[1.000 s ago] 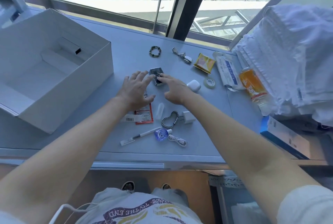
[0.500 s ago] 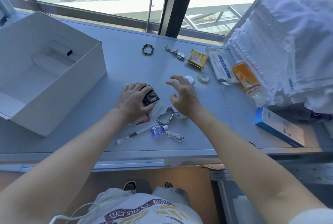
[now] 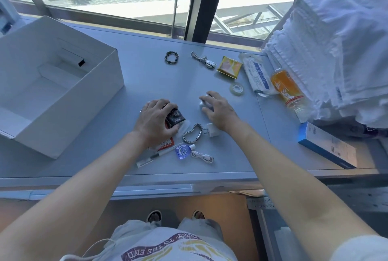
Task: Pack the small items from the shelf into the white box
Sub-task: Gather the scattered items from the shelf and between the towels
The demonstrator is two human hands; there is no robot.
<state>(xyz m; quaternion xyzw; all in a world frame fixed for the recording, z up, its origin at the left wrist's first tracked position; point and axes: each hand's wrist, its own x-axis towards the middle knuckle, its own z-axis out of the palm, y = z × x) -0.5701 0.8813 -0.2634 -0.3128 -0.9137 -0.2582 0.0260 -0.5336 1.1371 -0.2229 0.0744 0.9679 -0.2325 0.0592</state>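
The open white box [image 3: 69,111] stands at the left of the grey shelf [image 3: 147,76]. My left hand [image 3: 156,121] grips a small black packet [image 3: 176,118] in the middle of the shelf. My right hand [image 3: 219,109] curls over a small white case [image 3: 203,107], which is mostly hidden beneath the fingers. Between and below the hands lie a silver chain bracelet [image 3: 192,132], a white plug [image 3: 212,132], a clear pouch [image 3: 184,128], a red-and-white packet [image 3: 165,145], a pen [image 3: 154,156], a small blue bottle [image 3: 184,152] and a coiled white cable [image 3: 202,156].
Farther back lie a bead bracelet [image 3: 171,57], a metal watch [image 3: 204,62], a yellow sachet [image 3: 229,70], a tape roll [image 3: 236,89], a blue-and-white pack [image 3: 257,76] and an orange bottle [image 3: 287,90]. White cloth [image 3: 336,54] is piled at the right, with a blue carton [image 3: 327,145] below it.
My left hand took the black packet and drew it back toward me. My right hand let go of it and moved right onto the small white case.
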